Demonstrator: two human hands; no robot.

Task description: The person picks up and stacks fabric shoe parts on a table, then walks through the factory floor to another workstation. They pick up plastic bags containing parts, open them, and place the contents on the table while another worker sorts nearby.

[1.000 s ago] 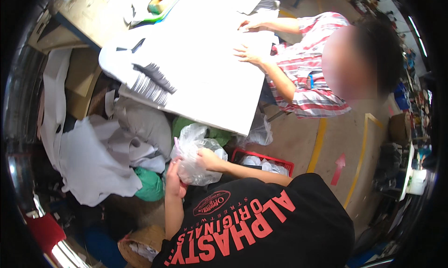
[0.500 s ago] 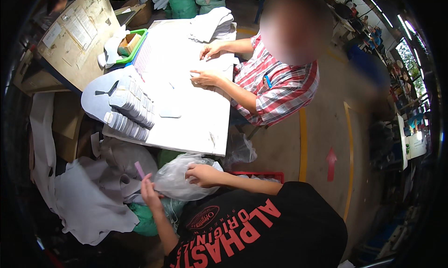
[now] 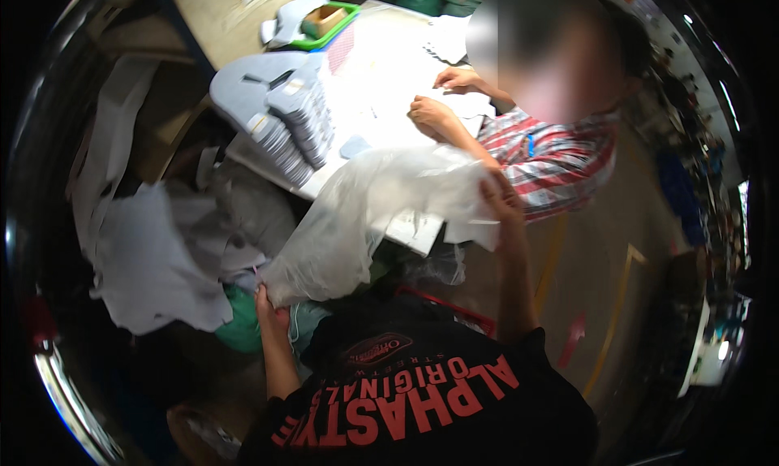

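Observation:
A large translucent plastic bag point(image 3: 341, 222) hangs stretched out in front of me, between my two hands. At its lower left end, my left hand point(image 3: 273, 310) is closed on the gathered plastic. A thin pinkish bit shows by those fingertips, too small to make out now. My right hand point(image 3: 501, 196), raised and reaching forward to the right, is closed on the bag's other end, partly blurred. The bag covers the near edge of the white table point(image 3: 381, 125).
Stacks of grey cut pieces point(image 3: 296, 125) stand at the table's left, near a green tray point(image 3: 333, 29). A person in a plaid shirt point(image 3: 560, 161) sits across, hands on the table. Grey sheet material point(image 3: 154, 255) and a green sack point(image 3: 242, 320) lie at my left.
The bag, bunched up before, has been raised and spread wide. My right hand has moved up and to the right with one end; my left hand now grips the other.

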